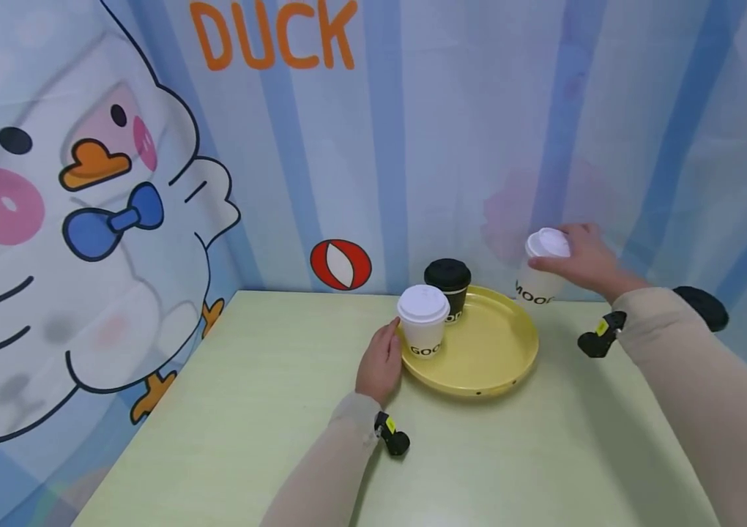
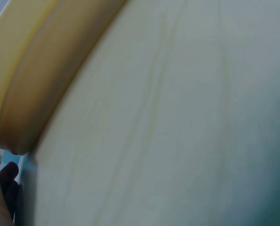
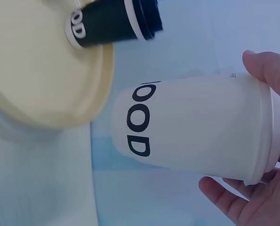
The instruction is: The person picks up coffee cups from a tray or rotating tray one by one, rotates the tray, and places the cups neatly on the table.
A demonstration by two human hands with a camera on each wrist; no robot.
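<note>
My right hand (image 1: 587,256) holds a white lidded paper cup (image 3: 196,125) by its top, thumb and fingers around the lid end. The cup is raised above the back right edge of a round yellow tray (image 1: 499,344). My left hand (image 1: 380,362) grips the tray's left rim; its fingers are partly hidden, and only a bit of it shows in the left wrist view. On the tray's left side stands another white lidded cup (image 1: 423,322), close to that hand. Behind it, a black lidded cup (image 1: 449,285) stands upright on the tray.
The tray rests on a pale yellow-green table (image 1: 294,366), near its back edge. Behind the table hangs a blue striped cloth (image 1: 439,132) with a printed duck and ball.
</note>
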